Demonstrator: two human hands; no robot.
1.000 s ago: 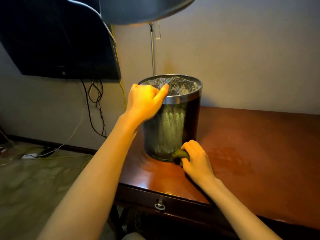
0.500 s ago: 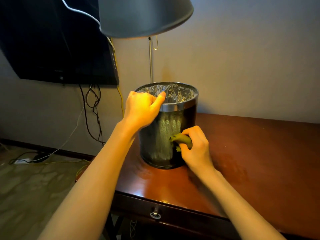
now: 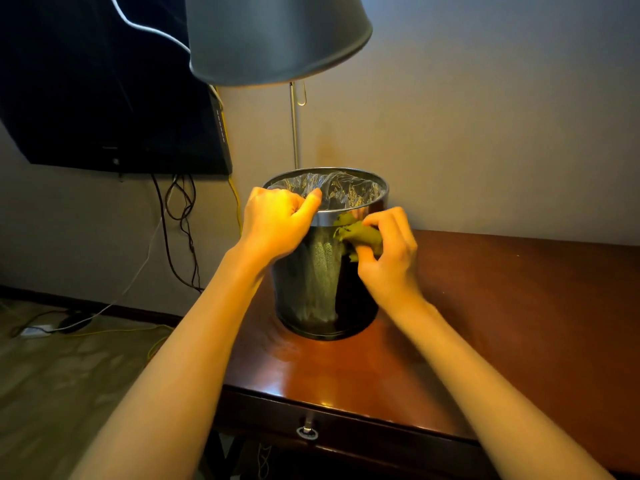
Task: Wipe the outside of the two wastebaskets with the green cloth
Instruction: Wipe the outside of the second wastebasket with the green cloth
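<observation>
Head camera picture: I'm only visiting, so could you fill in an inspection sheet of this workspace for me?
Surface: glossy wooden table, drawer pull on its front.
Job's things: one wastebasket upright on the table, clear liner inside; green cloth against its side just under the rim. Second wastebasket not in view.
Clutter: nothing seen.
Hands: left hand grips the wastebasket rim; right hand holds the green cloth.
Cables: dark cables hang under the television; more lie on the floor.
Surroundings: lamp behind the wastebasket, television on the wall.
</observation>
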